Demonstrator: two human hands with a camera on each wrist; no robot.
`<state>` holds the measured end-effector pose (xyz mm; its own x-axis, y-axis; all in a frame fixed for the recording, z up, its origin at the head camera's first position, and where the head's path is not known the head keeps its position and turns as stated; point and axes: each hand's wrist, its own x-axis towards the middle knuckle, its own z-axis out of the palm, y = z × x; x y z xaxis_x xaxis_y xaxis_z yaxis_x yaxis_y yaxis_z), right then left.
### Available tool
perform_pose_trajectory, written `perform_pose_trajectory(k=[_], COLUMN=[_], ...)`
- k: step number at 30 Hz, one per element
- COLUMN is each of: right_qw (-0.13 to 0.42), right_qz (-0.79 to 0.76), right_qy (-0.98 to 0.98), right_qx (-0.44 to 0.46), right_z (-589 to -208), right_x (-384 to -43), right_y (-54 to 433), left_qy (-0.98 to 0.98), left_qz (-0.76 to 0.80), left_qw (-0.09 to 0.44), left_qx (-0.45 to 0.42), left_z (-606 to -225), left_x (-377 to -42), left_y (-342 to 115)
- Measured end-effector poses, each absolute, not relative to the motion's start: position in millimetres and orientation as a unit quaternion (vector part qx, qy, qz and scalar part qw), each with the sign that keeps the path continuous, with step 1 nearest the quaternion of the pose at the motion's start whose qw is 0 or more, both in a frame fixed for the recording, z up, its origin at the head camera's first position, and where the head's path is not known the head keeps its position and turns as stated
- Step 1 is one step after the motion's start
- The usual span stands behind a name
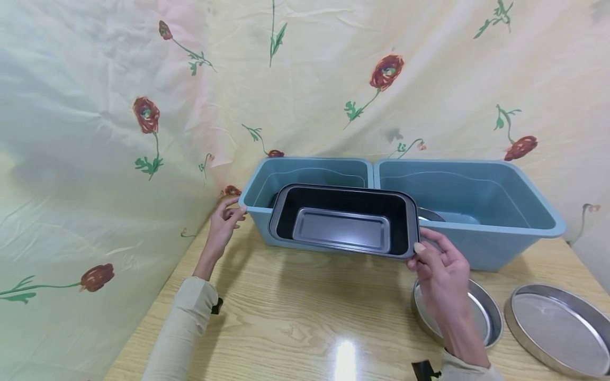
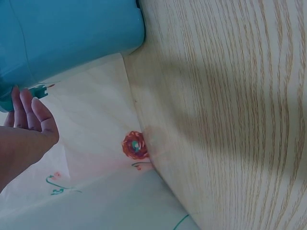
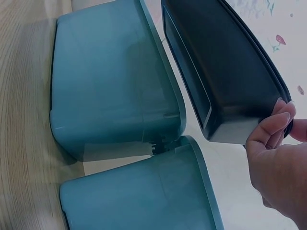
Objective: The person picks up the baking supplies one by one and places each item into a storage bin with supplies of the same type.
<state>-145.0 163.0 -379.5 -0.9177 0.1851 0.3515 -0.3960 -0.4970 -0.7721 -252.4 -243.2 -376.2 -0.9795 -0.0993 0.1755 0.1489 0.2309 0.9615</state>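
A dark rectangular loaf pan is held up in front of the two blue bins, tilted so its inside faces the head camera. My right hand pinches its right-end rim, thumb on top and fingers beneath; the right wrist view shows the pan's dark outside above the bins. At the front left corner of the left bin, my left hand holds the rim between thumb and fingers. The left wrist view has those fingers against the bin's edge. The pan hides part of both bins.
The right bin stands beside the left one, with a round metal piece partly visible inside. Two round metal pans, a smaller one and a larger one, lie on the wooden table at right. Flowered cloth hangs behind.
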Motion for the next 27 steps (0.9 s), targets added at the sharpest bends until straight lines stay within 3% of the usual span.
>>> perform_pose_trajectory(k=[27], right_qw=[0.153], right_qz=[0.879], right_qy=[-0.434], right_qx=[0.125], right_z=[-377.4], right_x=[-162.2], right_y=[152.2], left_qy=[-0.778], left_qz=[-0.62], left_qw=[0.102], left_qx=[-0.021], left_z=[-379.3], left_x=[-254.3], left_y=[-245.5])
